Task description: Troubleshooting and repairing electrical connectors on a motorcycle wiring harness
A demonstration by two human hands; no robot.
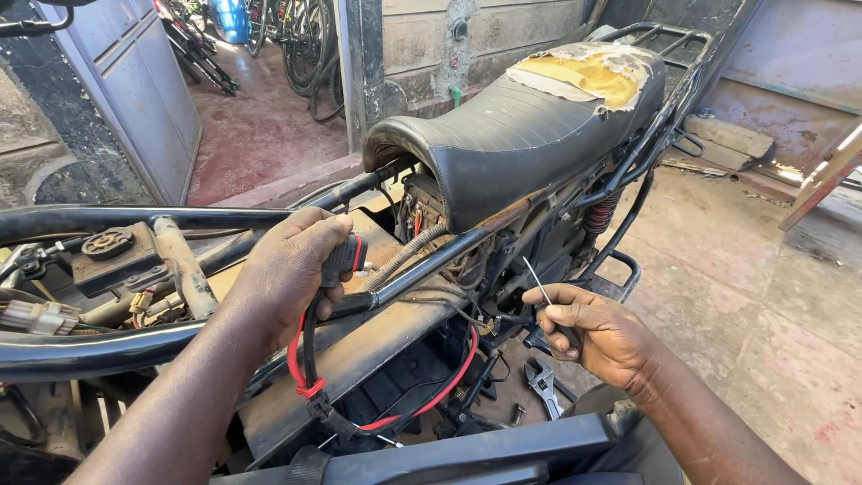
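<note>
Short risk is judged if the thin metal probe (539,283) touches bare frame (431,260) near the red cable (449,382). Right hand (597,332), at 4 o'clock, is pinched shut on the probe; left hand (287,269), at 9 o'clock, is clenched around the black-and-red connector (346,256).

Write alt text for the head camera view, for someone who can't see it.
A person's left hand grips a black connector with red and black wires beside a stripped motorcycle frame, while the right hand holds a thin tool. The torn black seat sits behind; a wrench lies below.
</note>
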